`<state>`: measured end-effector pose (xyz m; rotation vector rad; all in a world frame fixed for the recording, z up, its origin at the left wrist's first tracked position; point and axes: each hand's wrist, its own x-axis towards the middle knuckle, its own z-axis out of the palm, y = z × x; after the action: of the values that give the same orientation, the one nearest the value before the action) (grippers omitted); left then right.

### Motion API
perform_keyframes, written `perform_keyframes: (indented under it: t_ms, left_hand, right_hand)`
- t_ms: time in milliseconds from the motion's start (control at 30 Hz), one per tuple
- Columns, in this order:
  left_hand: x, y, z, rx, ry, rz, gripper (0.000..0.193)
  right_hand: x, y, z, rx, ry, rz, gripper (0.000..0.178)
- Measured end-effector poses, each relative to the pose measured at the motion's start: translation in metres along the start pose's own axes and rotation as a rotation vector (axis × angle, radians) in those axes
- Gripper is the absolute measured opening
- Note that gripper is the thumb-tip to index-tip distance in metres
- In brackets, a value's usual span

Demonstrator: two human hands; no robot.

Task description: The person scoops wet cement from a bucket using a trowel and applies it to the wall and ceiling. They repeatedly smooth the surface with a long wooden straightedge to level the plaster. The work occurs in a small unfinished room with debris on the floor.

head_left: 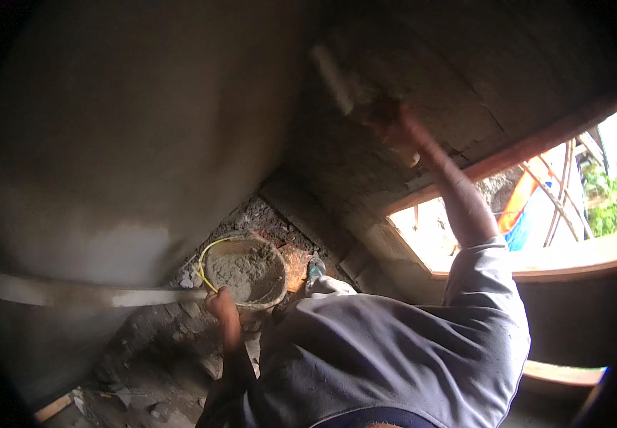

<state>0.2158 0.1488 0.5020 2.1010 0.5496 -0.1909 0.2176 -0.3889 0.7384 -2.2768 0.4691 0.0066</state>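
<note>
The right hand [392, 123] is raised high at the right wall [480, 78], its bare forearm slanting up past the edge of the window opening. It is smeared by blur, but its fingers look closed around a tool [333, 80] whose pale, narrow blade points up and to the left, away from the fist. Whether the blade touches the wall cannot be told.

The left hand [221, 305] is low, just beside the bucket [278, 279], with its fingers curled shut at the near end of a long pale bar [102, 293]. The bar runs from there to the left, in front of the left wall [123, 128]. The yellow handle [205, 269] of the bucket meets the same hand; whether the fingers hook it too is unclear.

The bucket stands upright near the corner between the two walls, with grey mortar [236, 272] inside, its top rough and uneven. A brownish block [295, 267] is at its right side, and next to that a shoe [315, 268] shows. Rubble [159, 342] covers the floor around and below the bucket.

On the right, a wooden frame [537, 146] edges the bright opening; beyond it are poles [562, 200], orange and blue sheeting [521, 207] and green leaves [604, 192].
</note>
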Motion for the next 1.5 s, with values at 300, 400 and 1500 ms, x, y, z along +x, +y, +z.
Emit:
perform_keyframes:
  t_ms: [300, 400, 1500]
  left_hand:
    - [-0.015, 0.066, 0.015, 0.046, -0.252, 0.388, 0.019]
    - [-0.026, 0.089, 0.017, 0.142, -0.396, 0.439, 0.015]
    - [0.012, 0.053, 0.001, -0.172, -0.193, 0.034, 0.021]
  right_hand:
    - [-0.141, 0.041, 0.317, -0.378, -0.593, -0.082, 0.025]
    - [-0.146, 0.003, 0.358, -0.396, -0.425, 0.26, 0.023]
    - [-0.15, -0.008, 0.323, -0.188, -0.456, 0.175, 0.032]
